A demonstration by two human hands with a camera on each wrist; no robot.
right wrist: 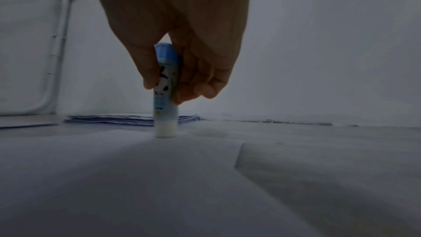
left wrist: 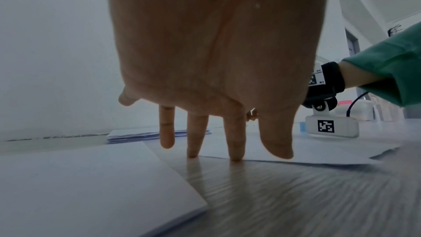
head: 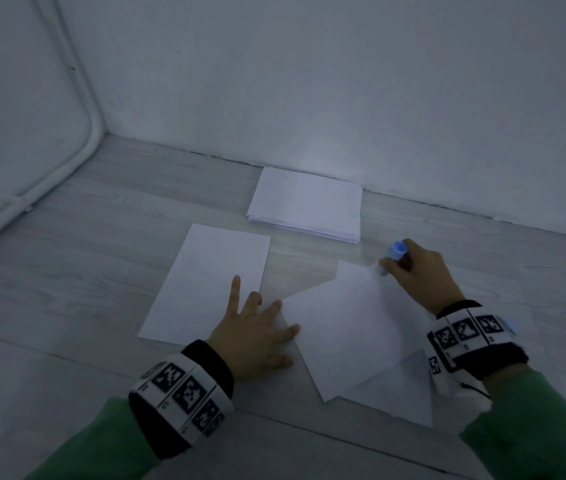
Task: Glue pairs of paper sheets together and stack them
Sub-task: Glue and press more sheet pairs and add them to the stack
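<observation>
The glue stick [right wrist: 165,89] stands nearly upright in the grip of the right hand [head: 420,273], thumb on one side and curled fingers on the other; its white tip is down on the far corner of the top sheet [head: 347,334], its blue end up. That sheet lies skewed over a second sheet [head: 399,393], whose corners show just beyond and below it. The left hand [head: 253,337] lies flat with fingers spread and straight, fingertips [left wrist: 235,156] pressing the top sheet's left edge against the table [head: 84,271]. Just left of that hand lies a single sheet [head: 205,278], its long axis running away from the person. Beyond the right hand, near the wall [head: 343,81], sits the paper stack [head: 305,206], its far edge close to the wall. Bare wood-grain table lies between stack and sheets and left of the single sheet.
</observation>
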